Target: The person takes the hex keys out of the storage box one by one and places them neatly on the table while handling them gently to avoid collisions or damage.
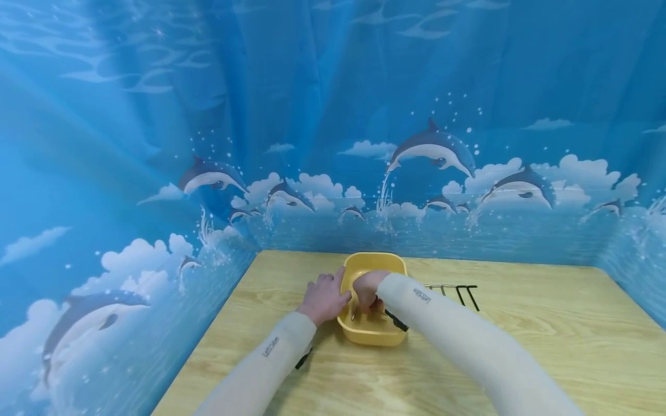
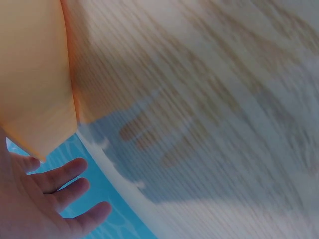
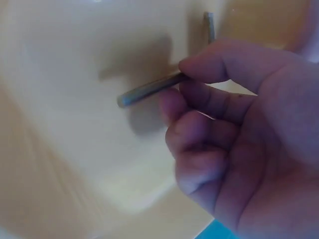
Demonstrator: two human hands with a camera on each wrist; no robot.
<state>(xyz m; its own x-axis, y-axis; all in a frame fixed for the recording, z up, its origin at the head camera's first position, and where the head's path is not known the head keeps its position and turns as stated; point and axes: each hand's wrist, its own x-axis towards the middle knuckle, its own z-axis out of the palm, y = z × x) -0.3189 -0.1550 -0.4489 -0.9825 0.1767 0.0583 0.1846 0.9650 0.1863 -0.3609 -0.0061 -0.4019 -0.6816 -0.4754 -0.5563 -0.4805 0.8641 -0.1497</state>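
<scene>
A yellow plastic tub (image 1: 372,338) stands on the wooden table. My left hand (image 1: 324,297) rests against its left rim, and in the left wrist view its fingers (image 2: 67,177) are spread, extending past the tub's wall. My right hand (image 1: 370,289) reaches down inside the tub. Between its thumb and fingertips it pinches a metal hex key (image 3: 149,90), whose straight end points away from the hand. Another short metal end (image 3: 209,25) shows just above the thumb, against the tub floor. The part between is hidden by the thumb.
Right of the tub, several dark L-shaped hex keys (image 1: 468,294) lie in a row on the wooden table (image 1: 546,335), partly covered by the right sleeve (image 1: 458,332). A blue dolphin-print curtain (image 1: 333,115) stands behind and along the sides.
</scene>
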